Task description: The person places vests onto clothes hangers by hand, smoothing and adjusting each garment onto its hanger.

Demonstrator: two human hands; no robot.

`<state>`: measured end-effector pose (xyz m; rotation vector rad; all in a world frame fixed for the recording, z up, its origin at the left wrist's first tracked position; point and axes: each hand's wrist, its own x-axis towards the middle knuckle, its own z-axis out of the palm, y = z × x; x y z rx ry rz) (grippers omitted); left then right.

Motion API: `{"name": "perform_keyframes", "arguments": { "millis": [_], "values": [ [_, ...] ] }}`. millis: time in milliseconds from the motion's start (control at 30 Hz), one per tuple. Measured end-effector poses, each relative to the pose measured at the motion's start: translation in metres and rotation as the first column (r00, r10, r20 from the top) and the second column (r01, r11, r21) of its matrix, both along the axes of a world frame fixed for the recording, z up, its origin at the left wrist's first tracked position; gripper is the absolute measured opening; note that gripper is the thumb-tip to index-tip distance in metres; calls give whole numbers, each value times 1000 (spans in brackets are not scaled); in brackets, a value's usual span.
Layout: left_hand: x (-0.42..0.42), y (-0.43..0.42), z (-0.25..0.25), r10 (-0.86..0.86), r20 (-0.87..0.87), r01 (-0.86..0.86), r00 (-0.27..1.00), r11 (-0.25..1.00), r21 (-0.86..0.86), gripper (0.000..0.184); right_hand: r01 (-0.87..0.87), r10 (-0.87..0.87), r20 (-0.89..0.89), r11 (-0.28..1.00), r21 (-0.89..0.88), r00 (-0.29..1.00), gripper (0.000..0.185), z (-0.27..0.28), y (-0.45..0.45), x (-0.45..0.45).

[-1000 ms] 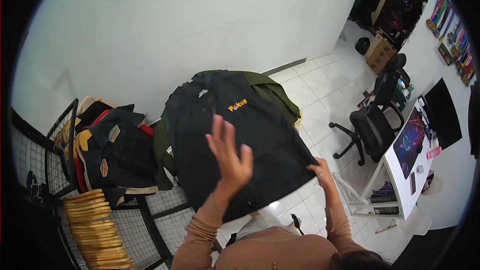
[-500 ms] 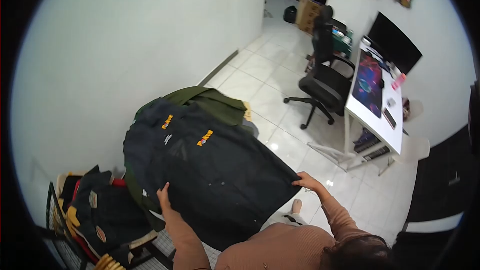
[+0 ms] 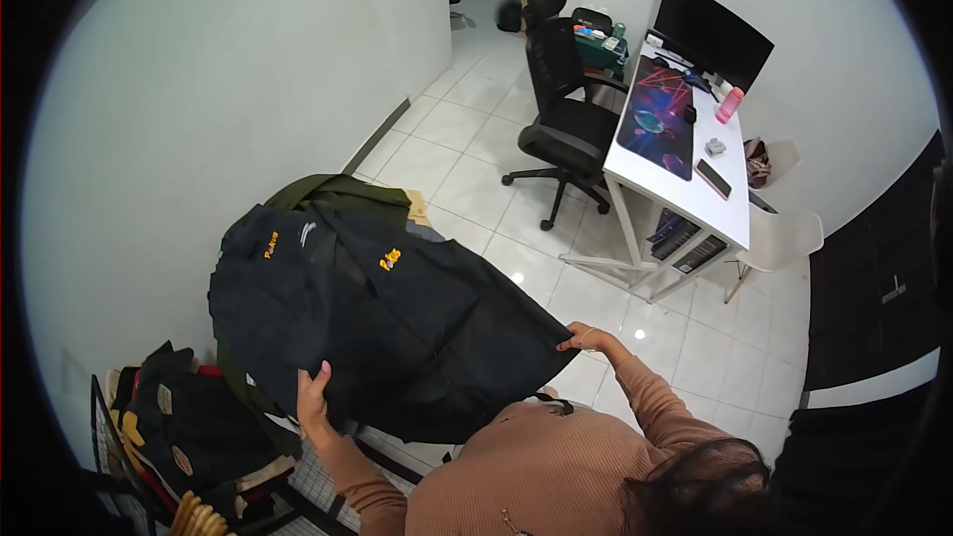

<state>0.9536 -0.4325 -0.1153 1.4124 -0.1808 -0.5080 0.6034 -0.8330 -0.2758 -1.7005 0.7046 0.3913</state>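
A dark work shirt point(image 3: 397, 328) with yellow embroidered lettering is spread out before me, its hem toward my body. My right hand point(image 3: 584, 338) pinches one hem corner and pulls it out to the side. At the near left edge of the cloth is my left hand point(image 3: 313, 399), thumb on top and the fingers partly hidden, gripping the shirt. Underneath, at the far end, an olive green garment point(image 3: 347, 189) shows. What supports both is covered by the cloth.
Left of me, dark patched garments point(image 3: 184, 427) lie on a black wire rack point(image 3: 104, 437), near wooden hangers point(image 3: 199, 516). A black office chair point(image 3: 571, 129) stands by a white desk point(image 3: 730, 203) bearing a monitor point(image 3: 713, 35), phone point(image 3: 714, 179) and pink bottle point(image 3: 730, 105). A wall point(image 3: 228, 69) bounds the left.
My view has turned, so the desk and chair appear further left. The shirt's near edge has come closer to my body, and its folds have shifted. Both hands still hold it.
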Motion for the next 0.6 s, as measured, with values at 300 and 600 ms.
{"name": "perform_keyframes", "arguments": {
  "millis": [300, 600],
  "values": [
    [-149, 0, -55, -187, 411, 275, 892, 947, -166, 77, -226, 198, -245, 970, -93, 949, 58, -32, -63, -147],
    [-300, -17, 8, -190, 600, 390, 777, 894, -222, 80, 161, -245, 615, 969, 189, 749, 84, 134, -106, -101]
  ]
}}
